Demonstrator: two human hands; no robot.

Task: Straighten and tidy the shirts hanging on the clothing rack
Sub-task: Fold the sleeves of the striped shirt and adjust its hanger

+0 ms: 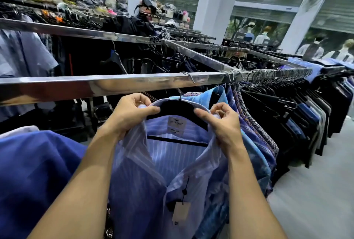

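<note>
Just below the middle of the near rail, a striped shirt is being gripped at its collar from both sides. The left hand is being held on the collar's left end and the right hand on its right end. Each thumb is being pressed against the black hanger, with the fingers curled over the cloth. The hands are being kept apart, one at either shoulder of the hanger, and the shirt front is being left open below them, where a price tag is dangling on its cord.

Outward to the left, a plain blue garment is being crowded against the left forearm. To the right, patterned shirts are being pressed close. Beyond them a packed row of dark shirts is being carried toward the rail's far right end.

Risk, as judged: if the collar is being pulled harder on one side, the shirt is likely to slide off that shoulder of the hanger. An upward tug could unseat the hanger's hook, whose seat on the rail cannot be told here. The open front and the loose tag could also be caught between neighbouring shirts as the shirt is being settled back.
</note>
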